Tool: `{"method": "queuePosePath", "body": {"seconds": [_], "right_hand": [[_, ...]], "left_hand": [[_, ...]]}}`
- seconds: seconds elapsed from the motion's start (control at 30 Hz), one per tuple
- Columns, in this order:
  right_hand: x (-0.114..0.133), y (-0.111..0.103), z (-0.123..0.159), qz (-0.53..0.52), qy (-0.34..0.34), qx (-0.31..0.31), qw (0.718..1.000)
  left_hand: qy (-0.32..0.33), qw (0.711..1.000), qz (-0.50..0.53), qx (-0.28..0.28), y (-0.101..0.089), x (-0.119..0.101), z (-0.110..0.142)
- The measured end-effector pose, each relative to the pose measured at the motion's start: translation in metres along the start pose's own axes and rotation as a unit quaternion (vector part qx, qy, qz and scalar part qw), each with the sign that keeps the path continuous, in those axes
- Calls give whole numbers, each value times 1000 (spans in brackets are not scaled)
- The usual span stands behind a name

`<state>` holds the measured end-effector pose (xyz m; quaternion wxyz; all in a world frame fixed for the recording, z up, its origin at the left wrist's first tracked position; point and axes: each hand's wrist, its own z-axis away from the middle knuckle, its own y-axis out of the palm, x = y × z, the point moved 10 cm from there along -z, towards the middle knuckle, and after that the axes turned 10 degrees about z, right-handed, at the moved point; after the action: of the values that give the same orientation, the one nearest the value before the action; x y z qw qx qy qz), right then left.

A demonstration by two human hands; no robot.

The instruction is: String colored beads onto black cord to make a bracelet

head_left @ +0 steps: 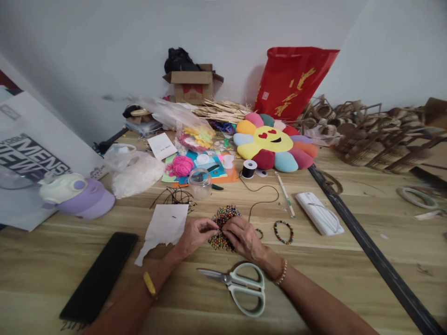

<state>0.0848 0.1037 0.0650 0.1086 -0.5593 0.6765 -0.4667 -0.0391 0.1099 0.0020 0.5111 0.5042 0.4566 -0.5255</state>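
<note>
A pile of small multicoloured beads (pixel 226 214) lies mid-table under both hands. My left hand (pixel 197 235) is at the pile's left side, thumb and forefinger pinched together; what they hold is too small to make out. From the right, my right hand (pixel 246 237) reaches over the beads with its fingers closed, their tips partly hidden. A short beaded strand (pixel 259 233) shows just beside that hand. Black cord (pixel 261 190) runs from a spool (pixel 249 169) toward it. Farther right rests a beaded bracelet (pixel 283 232). Scissors (pixel 232 281) with pale green handles lie in front of the hands.
Left of the pile are torn white paper (pixel 167 225), cut black cords (pixel 174 197) and a black phone-like slab (pixel 101 274). A clear jar (pixel 200 184) stands behind. To the right are a white power strip (pixel 319 214) and a long black strip (pixel 363 237). A flower cushion (pixel 274 142) sits farther back.
</note>
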Motion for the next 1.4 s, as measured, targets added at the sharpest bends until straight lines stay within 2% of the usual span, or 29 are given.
{"method": "queuePosePath", "body": {"seconds": [0.8, 1.4], "right_hand": [[1, 6, 0, 18, 2, 35, 999], [4, 4, -1, 12, 0, 30, 999]], "left_hand": [[14, 999, -31, 12, 3, -2, 1], [14, 999, -35, 25, 5, -1, -1]]}}
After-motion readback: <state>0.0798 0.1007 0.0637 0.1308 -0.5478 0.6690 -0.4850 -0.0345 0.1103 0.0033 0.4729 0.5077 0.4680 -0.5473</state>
